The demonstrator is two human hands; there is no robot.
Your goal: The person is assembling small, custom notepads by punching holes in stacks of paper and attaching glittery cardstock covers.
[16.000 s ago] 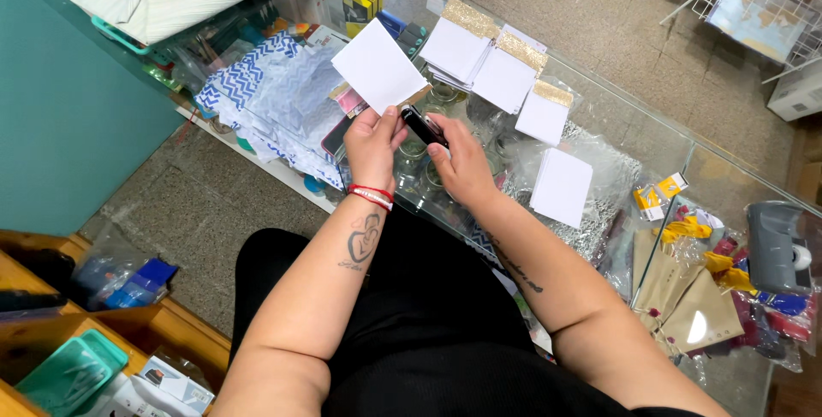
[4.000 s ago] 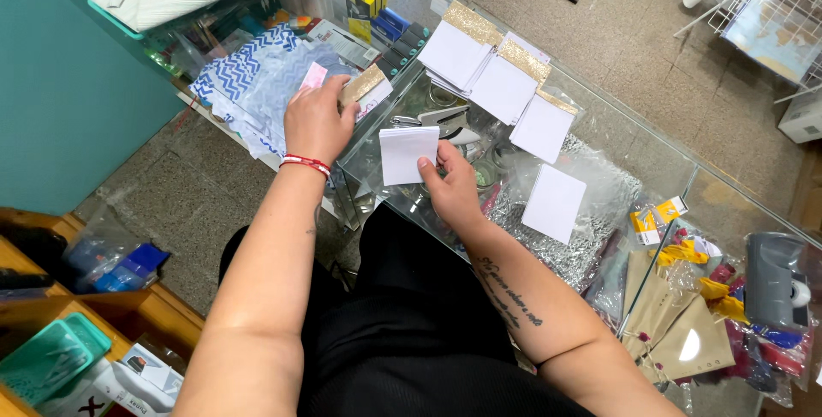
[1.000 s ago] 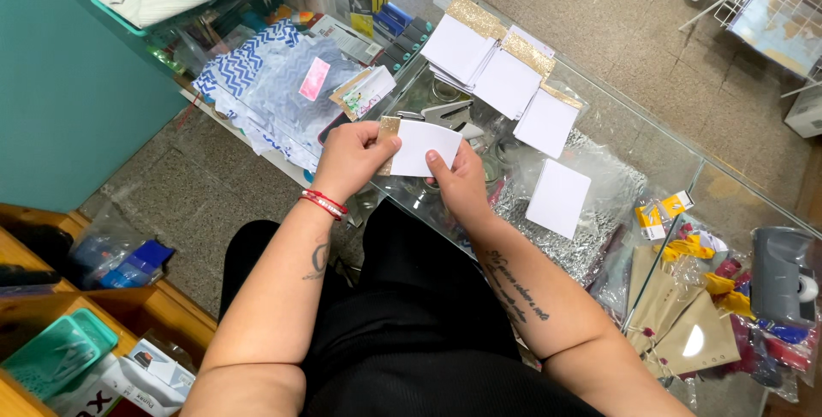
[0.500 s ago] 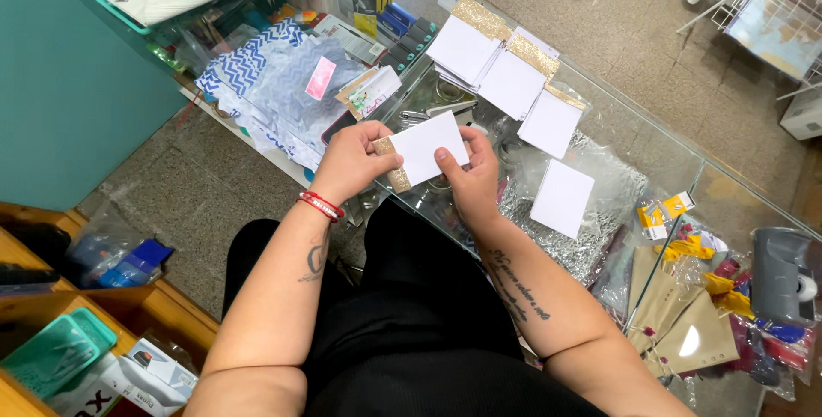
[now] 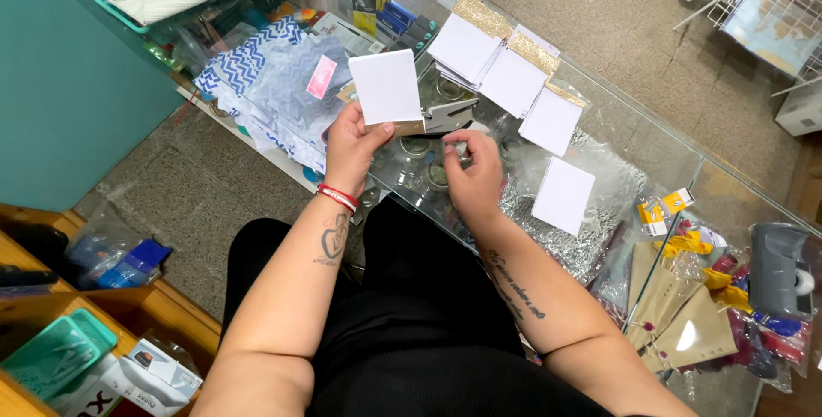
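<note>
Head view: the left hand (image 5: pixel 351 145) pinches a white card (image 5: pixel 386 86) by its lower edge, thumb in front, holding it upright above the glass surface (image 5: pixel 685 160). The right hand (image 5: pixel 473 170) hangs just beside it, fingers curled together; whether it grips anything I cannot tell. More white cards (image 5: pixel 512 81) lie on the glass beyond, with blue zigzag-patterned bags (image 5: pixel 248 62) to the left.
</note>
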